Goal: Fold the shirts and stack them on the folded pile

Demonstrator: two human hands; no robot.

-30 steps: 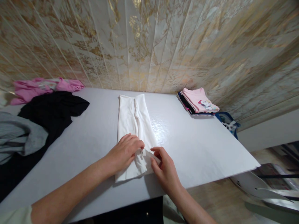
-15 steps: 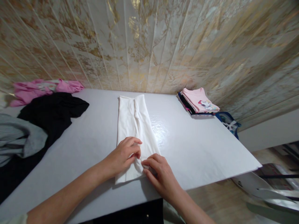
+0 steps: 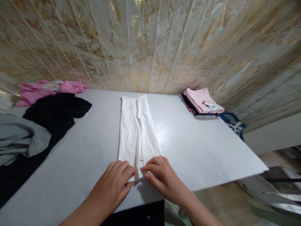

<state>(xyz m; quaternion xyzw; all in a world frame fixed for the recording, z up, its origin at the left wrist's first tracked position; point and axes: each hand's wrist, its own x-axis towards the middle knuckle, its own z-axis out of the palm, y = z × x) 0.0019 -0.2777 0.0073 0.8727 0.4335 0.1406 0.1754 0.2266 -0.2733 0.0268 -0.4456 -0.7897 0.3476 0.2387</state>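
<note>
white garment point(image 3: 135, 128) under both hands at the table's near edge

at far left a grey garment point(image 3: 21, 138) lies loose on the table point(image 3: 199, 147), overlapping a black garment point(image 3: 54, 110), with a pink garment point(image 3: 47, 89) behind them by the wall. the white garment lies mid-table, folded into a long narrow strip running from the wall side to the near edge. the left hand point(image 3: 115, 183) rests palm down on its near left corner, fingers loose, pressing rather than gripping. just beside it, the right hand point(image 3: 162, 177) has bent fingertips on the near right corner; pinching or only pressing, i cannot tell. at far right sits a folded stack point(image 3: 203, 102), pink on top.
</note>
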